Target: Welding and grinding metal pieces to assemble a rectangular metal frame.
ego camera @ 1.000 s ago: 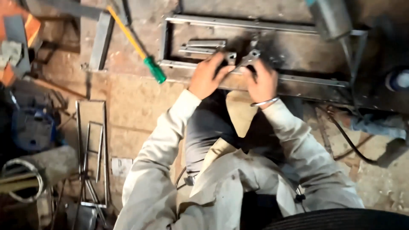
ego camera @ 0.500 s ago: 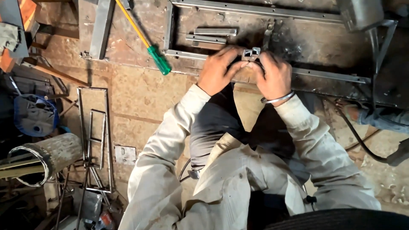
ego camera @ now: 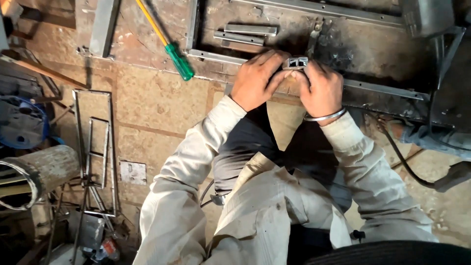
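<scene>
The left hand (ego camera: 256, 78) and right hand (ego camera: 319, 87) are closing together around a short piece of metal tube (ego camera: 296, 62), its open end showing between the fingertips, over the near rail of a steel frame (ego camera: 378, 90). Compared with a second ago, the hands are sitting closer together and the tube is now lifted into view. A green-handled screwdriver (ego camera: 177, 61) is lying to the left, and two flat metal bars (ego camera: 245, 33) beyond. Everything is resting on a dusty floor (ego camera: 157, 103) beside a wire rack (ego camera: 93, 152).
</scene>
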